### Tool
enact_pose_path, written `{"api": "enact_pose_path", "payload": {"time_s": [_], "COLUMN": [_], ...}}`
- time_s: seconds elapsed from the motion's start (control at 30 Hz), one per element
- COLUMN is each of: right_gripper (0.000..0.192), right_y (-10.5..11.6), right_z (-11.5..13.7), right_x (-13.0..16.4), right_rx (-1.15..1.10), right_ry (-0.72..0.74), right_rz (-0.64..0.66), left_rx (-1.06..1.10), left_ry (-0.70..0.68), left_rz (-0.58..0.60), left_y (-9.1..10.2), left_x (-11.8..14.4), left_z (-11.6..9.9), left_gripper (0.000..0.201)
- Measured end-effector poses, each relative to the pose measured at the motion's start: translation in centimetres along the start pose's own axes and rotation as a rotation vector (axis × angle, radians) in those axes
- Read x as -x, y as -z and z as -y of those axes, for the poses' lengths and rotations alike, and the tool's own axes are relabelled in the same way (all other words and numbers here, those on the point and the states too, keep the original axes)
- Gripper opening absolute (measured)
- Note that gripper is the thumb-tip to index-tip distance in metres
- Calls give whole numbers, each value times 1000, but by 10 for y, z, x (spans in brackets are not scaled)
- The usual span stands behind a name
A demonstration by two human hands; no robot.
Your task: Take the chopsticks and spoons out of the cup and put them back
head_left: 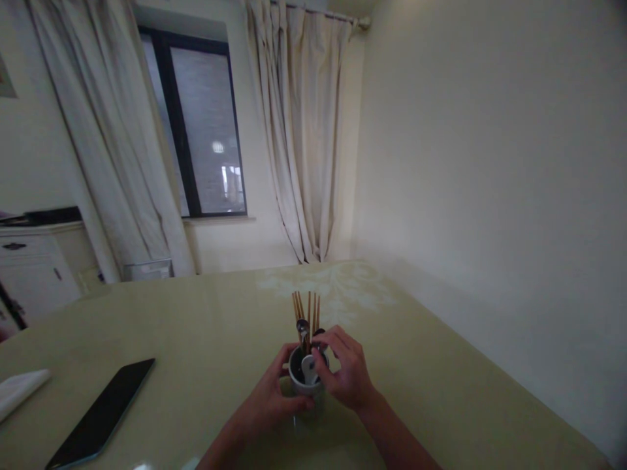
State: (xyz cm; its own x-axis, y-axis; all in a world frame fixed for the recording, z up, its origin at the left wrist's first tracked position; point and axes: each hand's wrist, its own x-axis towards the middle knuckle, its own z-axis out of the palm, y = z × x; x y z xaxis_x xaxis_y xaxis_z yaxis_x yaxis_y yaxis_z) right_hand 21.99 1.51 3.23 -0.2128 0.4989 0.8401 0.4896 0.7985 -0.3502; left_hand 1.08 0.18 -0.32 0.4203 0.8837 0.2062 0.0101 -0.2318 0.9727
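A pale cup (308, 390) stands on the table in front of me, holding several wooden chopsticks (309, 310), a metal spoon (302, 326) and a white spoon (308, 369). Another dark, shiny spoon head shows partly behind my right fingers. My left hand (275, 391) is closed around the cup's left side, its thumb across the near face. Over the cup's right rim, my right hand (345, 369) has its thumb and fingers closed at the white spoon's edge. The fingers hide part of the rim and the exact grip.
A dark phone (104, 414) lies on the greenish table (206, 339) to the left. A white object (22, 386) is by the left edge. The wall (490, 228) runs along the table's right side. A white cabinet (39, 267), curtains and window stand beyond.
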Motion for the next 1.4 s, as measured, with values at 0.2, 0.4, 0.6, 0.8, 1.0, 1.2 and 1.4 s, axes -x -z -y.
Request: {"api": "enact_pose_path", "payload": {"time_s": [0.2, 0.4, 0.6, 0.8, 1.0, 1.2, 1.4], "right_gripper": [82, 127, 122, 96, 88, 117, 74], "right_y": [-21, -35, -25, 1, 24, 23, -4], "right_z": [-12, -19, -62, -131, -166, -148, -70], "right_x": [12, 17, 12, 9, 14, 8, 8], "right_rx": [-222, -301, -109, 88, 253, 371, 160], "right_ry": [-231, -437, -605, -700, -733, -747, -368], "right_rz": [-23, 217, -17, -316, -477, -528, -320], "left_rx": [-128, -131, -250, -338, -452, -660, -756], "left_ry": [-28, -54, -32, -54, -54, -68, -134], "left_rz": [-197, -253, -284, -261, -272, -187, -59], "left_y": [8, 9, 10, 6, 0, -3, -5], "left_x": [-6, -8, -7, -9, -7, -6, -9], "left_z": [12, 20, 28, 27, 21, 26, 34], "left_gripper": [77, 78, 83, 60, 25, 30, 59]}}
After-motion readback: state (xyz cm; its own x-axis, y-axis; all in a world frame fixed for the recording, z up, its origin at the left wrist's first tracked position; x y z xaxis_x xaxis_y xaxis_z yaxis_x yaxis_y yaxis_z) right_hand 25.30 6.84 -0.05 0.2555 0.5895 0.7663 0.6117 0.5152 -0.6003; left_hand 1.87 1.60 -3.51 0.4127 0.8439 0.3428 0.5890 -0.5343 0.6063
